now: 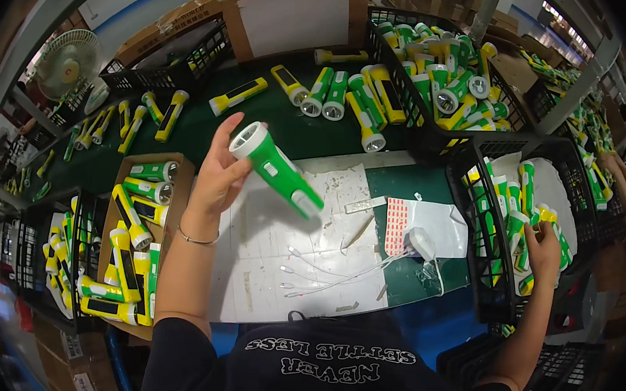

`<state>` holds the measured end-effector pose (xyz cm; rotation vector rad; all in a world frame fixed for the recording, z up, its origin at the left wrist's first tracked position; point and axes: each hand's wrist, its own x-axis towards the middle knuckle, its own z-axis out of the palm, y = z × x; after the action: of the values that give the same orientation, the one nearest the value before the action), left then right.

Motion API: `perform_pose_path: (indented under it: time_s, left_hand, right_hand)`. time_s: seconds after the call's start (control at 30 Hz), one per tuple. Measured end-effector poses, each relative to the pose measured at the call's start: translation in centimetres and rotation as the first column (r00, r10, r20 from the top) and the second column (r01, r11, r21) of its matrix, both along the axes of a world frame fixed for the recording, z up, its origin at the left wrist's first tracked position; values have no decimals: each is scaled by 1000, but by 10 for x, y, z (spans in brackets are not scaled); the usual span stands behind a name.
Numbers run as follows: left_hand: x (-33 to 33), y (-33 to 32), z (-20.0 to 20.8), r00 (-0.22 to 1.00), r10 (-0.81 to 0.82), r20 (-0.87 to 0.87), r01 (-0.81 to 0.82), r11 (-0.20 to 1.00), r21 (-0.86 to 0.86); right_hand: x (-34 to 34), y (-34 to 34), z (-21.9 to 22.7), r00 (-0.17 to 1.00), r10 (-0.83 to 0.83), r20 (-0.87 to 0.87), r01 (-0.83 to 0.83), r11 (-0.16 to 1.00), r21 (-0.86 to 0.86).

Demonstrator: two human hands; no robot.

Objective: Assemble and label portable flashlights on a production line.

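Observation:
My left hand (218, 174) is raised over the white work mat (276, 267) and holds a green flashlight (276, 167) with a white lens ring, lens end up and to the left. My right hand (544, 248) reaches into a black plastic crate (486, 288) at the right that holds several green and yellow flashlights (509, 207); its fingers rest among them, and I cannot tell whether it grips one.
A cardboard box (178, 182) of flashlights sits at my left, beside a black crate (29, 243). More flashlights (337, 96) lie on the green table; a full black crate (432, 56) stands behind. A white charger with cables (420, 243) and a sticker sheet (396, 225) lie on the mat. A fan (68, 62) stands far left.

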<state>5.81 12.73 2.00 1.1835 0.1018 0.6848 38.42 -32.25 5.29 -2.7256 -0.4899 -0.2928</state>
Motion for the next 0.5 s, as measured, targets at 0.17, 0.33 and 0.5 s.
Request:
perform_pose_path:
  time_s: [0.17,0.33,0.5]
  left_hand:
    - [-2,-47,-2,952,-228,206,271,938,-216]
    - [-2,-87,-10,947,-220,233,295,884,-364]
    - [-8,-124,-11,992,-122,15,121,958,-259]
  right_hand:
    - [-87,62,20,782,541,-310,-386,810,441]
    - [-180,146,-18,244,807,-538,-534,575,620]
    - [-223,175,-96,-496,795,-349,219,504,835]
